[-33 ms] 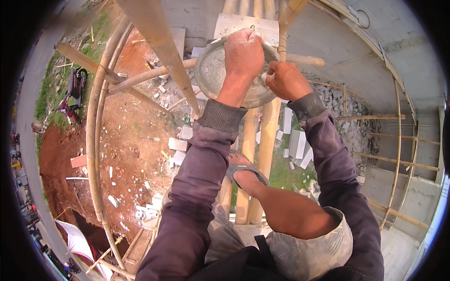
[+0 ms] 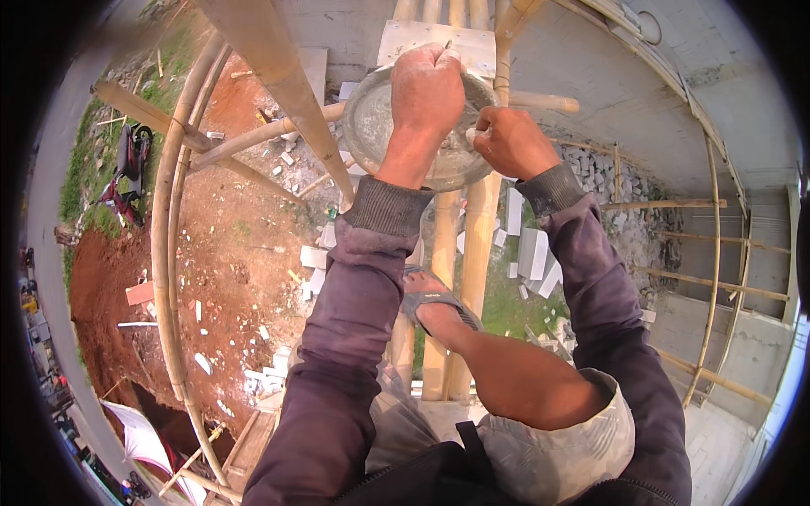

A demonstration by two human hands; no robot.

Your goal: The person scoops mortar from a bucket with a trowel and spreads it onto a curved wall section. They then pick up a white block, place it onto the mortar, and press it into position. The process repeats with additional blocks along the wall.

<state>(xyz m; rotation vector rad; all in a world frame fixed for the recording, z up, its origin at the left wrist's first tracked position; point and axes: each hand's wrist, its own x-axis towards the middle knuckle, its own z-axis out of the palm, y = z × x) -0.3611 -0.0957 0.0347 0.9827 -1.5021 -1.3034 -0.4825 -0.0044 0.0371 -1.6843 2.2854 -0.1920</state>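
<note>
A round, shallow grey pail [image 2: 368,126], crusted with dried cement, sits at the upper middle against the bamboo poles. My left hand [image 2: 429,88] is closed in a fist over its middle, and a small bit of dark metal sticks up beyond the knuckles. What that fist grips is hidden. At the pail's right rim my right hand [image 2: 515,143] has its thumb and fingers pinched together over the inside. Whatever lies in the pinch is too small or covered to name. Both sleeves are dark purple with grey, dusty cuffs.
A pale board [image 2: 401,40] lies across bamboo poles beyond the pail. My sandaled foot [image 2: 434,308] rests on upright-running bamboo [image 2: 477,228] high above the ground. A thick slanting pole [image 2: 278,63] stands left. Below are red soil [image 2: 228,253] and white blocks [image 2: 531,253]; a grey wall [image 2: 624,93] rises right.
The view has shifted slightly, so the pail and board sit a little farther left. Both hands keep the same closed grip.
</note>
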